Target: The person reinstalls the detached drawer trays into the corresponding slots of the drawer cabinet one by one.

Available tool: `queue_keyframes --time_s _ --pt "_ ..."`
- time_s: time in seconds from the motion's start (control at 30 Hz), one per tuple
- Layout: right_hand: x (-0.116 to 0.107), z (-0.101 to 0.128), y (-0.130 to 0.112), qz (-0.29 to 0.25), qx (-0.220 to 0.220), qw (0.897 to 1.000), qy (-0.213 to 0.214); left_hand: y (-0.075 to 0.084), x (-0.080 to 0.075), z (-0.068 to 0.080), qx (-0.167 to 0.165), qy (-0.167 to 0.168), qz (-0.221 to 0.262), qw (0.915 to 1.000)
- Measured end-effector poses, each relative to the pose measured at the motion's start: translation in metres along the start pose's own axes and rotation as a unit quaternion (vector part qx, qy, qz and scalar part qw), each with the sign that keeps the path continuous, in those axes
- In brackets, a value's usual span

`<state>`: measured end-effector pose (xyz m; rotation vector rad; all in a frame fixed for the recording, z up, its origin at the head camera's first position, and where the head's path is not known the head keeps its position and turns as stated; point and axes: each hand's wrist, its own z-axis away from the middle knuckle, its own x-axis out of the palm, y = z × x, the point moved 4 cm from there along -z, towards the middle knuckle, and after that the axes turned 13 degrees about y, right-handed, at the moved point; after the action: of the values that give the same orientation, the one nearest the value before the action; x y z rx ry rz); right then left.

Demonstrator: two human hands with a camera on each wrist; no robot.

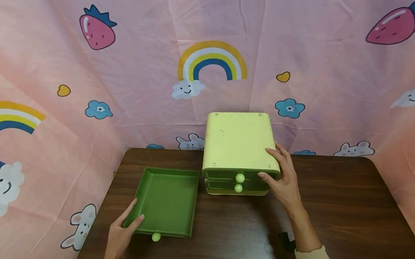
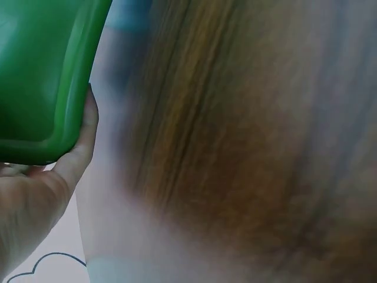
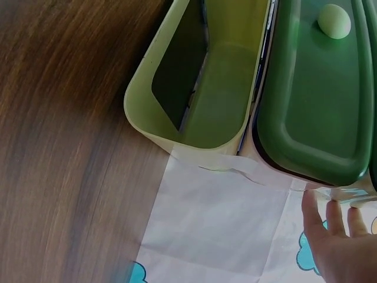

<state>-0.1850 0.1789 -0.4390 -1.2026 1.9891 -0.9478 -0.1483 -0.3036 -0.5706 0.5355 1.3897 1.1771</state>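
1. Nearest the camera, the left hand [image 1: 122,229] is gripping the near-left corner of the green drawer [image 1: 165,201]: thumb on the inner wall, fingers curling under the outer edge, as the left wrist view confirms [image 2: 41,76]. The drawer is lying out of its cabinet on the table [image 1: 340,208], knob [image 1: 156,237] facing the person.
2. The right hand [image 1: 283,176] is resting with fingers fairly straight against the right front corner of the yellow cabinet [image 1: 238,143], steadying it, not clamping it.
3. The cabinet is standing just right of the loose drawer, two green drawers still seated in it, each with a pale knob [image 1: 240,178]. The right wrist view is showing an empty slot [image 3: 200,88] beside a seated drawer front [image 3: 312,94].
4. Risk: a one-corner grip is leaving the drawer free to tilt or swing if lifted; it could slip from the fingers.
5. Risk: offered up skewed, the drawer could jam in the slot.
6. Risk: the cabinet looks light; with only a flat hand bracing it, a push could slide it back towards the pink cloth [image 1: 209,34] or tip it.
7. Risk: fingers at the cabinet's front corner could get pinched.
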Motion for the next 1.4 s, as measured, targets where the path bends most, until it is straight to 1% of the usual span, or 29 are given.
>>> queue_keyframes --time_s 0.1,0.3,0.47,0.6,0.7,0.8,0.9,0.97,1.07,1.2,1.33,1.4 --pt "0.0 -0.001 0.0 -0.002 0.002 1.0 0.001 0.0 0.002 0.004 -0.005 0.0 0.006 1.0" --pt "0.0 0.0 -0.001 0.003 -0.002 1.0 -0.002 0.0 0.006 0.009 -0.032 0.003 0.032 0.999" --pt "0.0 -0.001 -0.001 -0.001 -0.003 1.0 -0.004 0.001 0.01 0.015 -0.036 -0.004 0.025 0.999" --pt "-0.001 -0.002 -0.001 -0.007 -0.007 1.0 -0.002 0.001 0.013 0.017 -0.036 -0.006 0.029 0.9989" --pt "-0.001 -0.002 -0.001 -0.01 -0.008 1.0 -0.003 -0.001 0.013 0.018 -0.046 -0.002 0.03 0.9985" --pt "-0.001 -0.002 -0.001 -0.01 -0.008 1.0 -0.002 -0.004 0.011 0.021 -0.057 -0.002 0.016 0.9983" --pt "-0.001 -0.002 -0.001 -0.007 -0.009 1.0 -0.001 -0.006 0.01 0.027 -0.061 -0.004 0.001 0.9981" --pt "0.0 -0.002 -0.001 -0.005 -0.009 1.0 -0.001 -0.008 0.009 0.032 -0.064 -0.005 0.002 0.9979" --pt "0.0 -0.001 0.0 -0.005 -0.009 1.0 -0.003 -0.011 0.009 0.039 -0.071 0.003 0.016 0.9973" --pt "0.0 0.0 -0.001 -0.005 -0.01 1.0 -0.005 -0.014 0.009 0.047 -0.076 0.025 0.032 0.9962" --pt "0.0 0.0 -0.001 -0.003 -0.005 1.0 -0.005 -0.015 0.011 0.05 -0.073 0.042 0.045 0.9955" --pt "-0.001 0.0 -0.001 -0.004 0.0 1.0 -0.005 -0.016 0.011 0.051 -0.073 0.045 0.047 0.9952"
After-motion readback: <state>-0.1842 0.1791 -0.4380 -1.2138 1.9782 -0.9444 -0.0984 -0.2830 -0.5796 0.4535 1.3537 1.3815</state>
